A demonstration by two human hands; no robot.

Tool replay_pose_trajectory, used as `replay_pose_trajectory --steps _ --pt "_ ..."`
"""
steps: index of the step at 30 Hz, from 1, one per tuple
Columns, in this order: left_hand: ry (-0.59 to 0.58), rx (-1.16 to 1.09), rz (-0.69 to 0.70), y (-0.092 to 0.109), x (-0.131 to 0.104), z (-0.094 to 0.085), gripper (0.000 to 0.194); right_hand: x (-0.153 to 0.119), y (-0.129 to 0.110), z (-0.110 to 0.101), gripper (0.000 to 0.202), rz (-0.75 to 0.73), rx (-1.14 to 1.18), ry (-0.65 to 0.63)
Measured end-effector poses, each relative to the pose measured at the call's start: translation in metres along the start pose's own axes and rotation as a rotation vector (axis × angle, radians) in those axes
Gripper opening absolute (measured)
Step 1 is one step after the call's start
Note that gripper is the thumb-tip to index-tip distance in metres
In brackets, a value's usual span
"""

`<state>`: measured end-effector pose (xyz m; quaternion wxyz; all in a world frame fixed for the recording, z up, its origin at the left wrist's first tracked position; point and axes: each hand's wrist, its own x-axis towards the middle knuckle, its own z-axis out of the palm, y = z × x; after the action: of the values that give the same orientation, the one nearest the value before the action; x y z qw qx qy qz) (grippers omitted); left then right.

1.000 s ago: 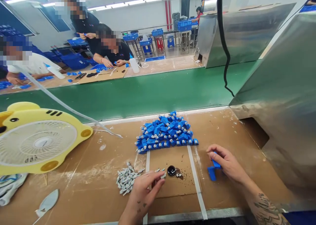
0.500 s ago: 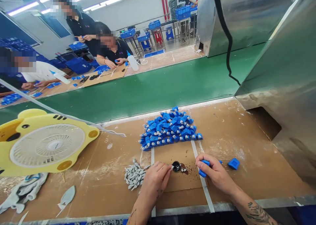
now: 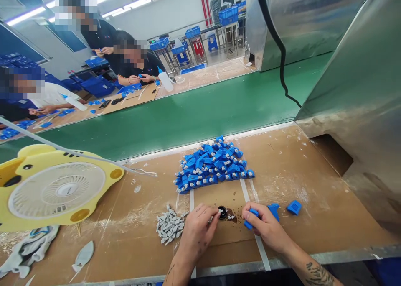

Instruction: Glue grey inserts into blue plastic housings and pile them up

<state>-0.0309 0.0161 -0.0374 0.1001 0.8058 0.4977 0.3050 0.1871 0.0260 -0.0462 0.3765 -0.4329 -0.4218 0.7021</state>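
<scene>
My left hand (image 3: 200, 227) pinches a small light-grey piece (image 3: 220, 211) at the rim of a little black cup (image 3: 222, 213) of dark liquid. In my right hand (image 3: 261, 223) is a blue plastic part (image 3: 251, 219), held between thumb and fingers just right of the cup. Small pale bits (image 3: 231, 217) lie in a dark stain beside the cup. Left of my left hand is a heap of grey pieces (image 3: 170, 225). Beyond both hands rises a pile of blue parts with pale tips (image 3: 213, 162). Two more blue parts, one of them a loose blue part (image 3: 294, 207), lie right of my right hand.
A yellow animal-shaped fan (image 3: 62, 187) lies at the left, its white cable crossing above. Gloves (image 3: 29, 248) and a grey leaf-shaped piece (image 3: 84, 256) are near it. A green belt (image 3: 194, 110) runs behind the bench; a metal housing (image 3: 354, 89) stands right. Several co-workers sit or stand across the belt.
My right hand has shifted slightly left with the blue part, closer to the cup. More of a blue part behind it shows. My left hand stays at the cup; the whole view has shifted slightly.
</scene>
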Motion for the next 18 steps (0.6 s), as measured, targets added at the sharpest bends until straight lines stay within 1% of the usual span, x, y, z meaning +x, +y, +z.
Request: replay_pose_trajectory --steps 2,4,7,10,14,16,18 --pt "0.042 -0.075 -0.030 0.012 0.002 -0.008 0.024 0.003 0.003 0.007 0.057 0.075 0.166 0.041" --pt "0.083 -0.130 -0.062 0.025 0.003 -0.014 0.017 0.007 0.003 0.017 0.062 0.119 0.317 0.094" --pt "0.143 -0.173 -0.089 0.038 0.004 -0.015 0.016 0.012 -0.001 0.031 0.064 0.119 0.447 0.147" --pt "0.183 -0.182 -0.092 0.043 0.004 -0.006 0.019 0.015 -0.004 0.041 0.059 0.103 0.467 0.137" --pt "0.257 -0.204 -0.079 0.044 0.003 0.007 0.019 0.013 -0.004 0.049 0.062 0.086 0.442 0.151" --pt "0.293 -0.215 -0.073 0.044 0.002 0.012 0.018 0.012 -0.002 0.053 0.064 0.109 0.450 0.175" --pt "0.291 -0.218 -0.081 0.044 0.001 0.013 0.018 0.011 -0.002 0.058 0.066 0.151 0.463 0.196"
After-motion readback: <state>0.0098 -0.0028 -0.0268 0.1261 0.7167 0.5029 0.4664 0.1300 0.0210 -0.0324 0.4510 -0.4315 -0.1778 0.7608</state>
